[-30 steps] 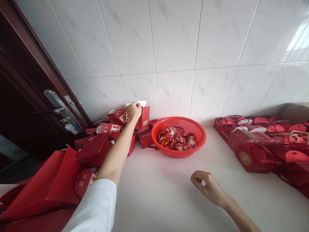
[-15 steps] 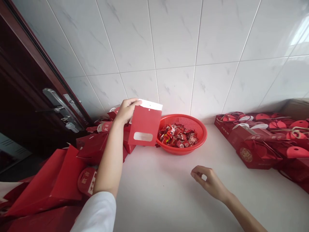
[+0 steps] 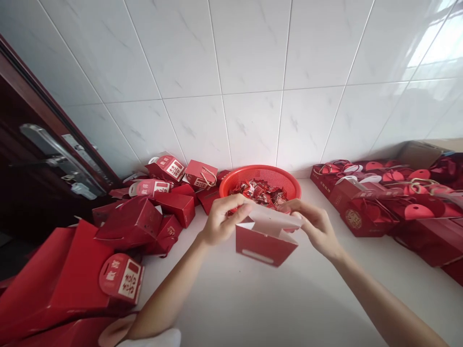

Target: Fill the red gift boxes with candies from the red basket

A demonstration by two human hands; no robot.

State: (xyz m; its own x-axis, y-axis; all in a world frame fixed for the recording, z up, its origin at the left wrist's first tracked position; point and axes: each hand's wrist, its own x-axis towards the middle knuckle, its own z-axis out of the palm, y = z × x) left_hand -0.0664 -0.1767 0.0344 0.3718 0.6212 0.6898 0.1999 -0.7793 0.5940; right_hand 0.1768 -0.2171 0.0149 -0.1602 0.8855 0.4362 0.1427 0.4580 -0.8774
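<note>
A small red paper gift bag (image 3: pixel 265 243) with a white inside is held over the white table, its mouth spread and facing up toward me. My left hand (image 3: pixel 226 218) pinches its upper left edge, thumb on the near side. On the opposite edge, my right hand (image 3: pixel 316 225) grips the paper between thumb and fingers. Just behind the bag stands a red plastic colander (image 3: pixel 295 185) holding many red-wrapped sweets (image 3: pixel 258 189); the bag and both hands partly cover its front.
Red gift boxes (image 3: pixel 130 221) are piled along the left, one small box (image 3: pixel 125 277) nearer me. Rows of dark red boxes with cord handles (image 3: pixel 376 207) fill the right side. A tiled wall (image 3: pixel 249 130) closes the back; a door handle (image 3: pixel 60 159) is far left.
The bag has come down and nearer from beside the colander, and its flat form has opened out. My right hand has risen from above the table and taken hold of its right edge.
</note>
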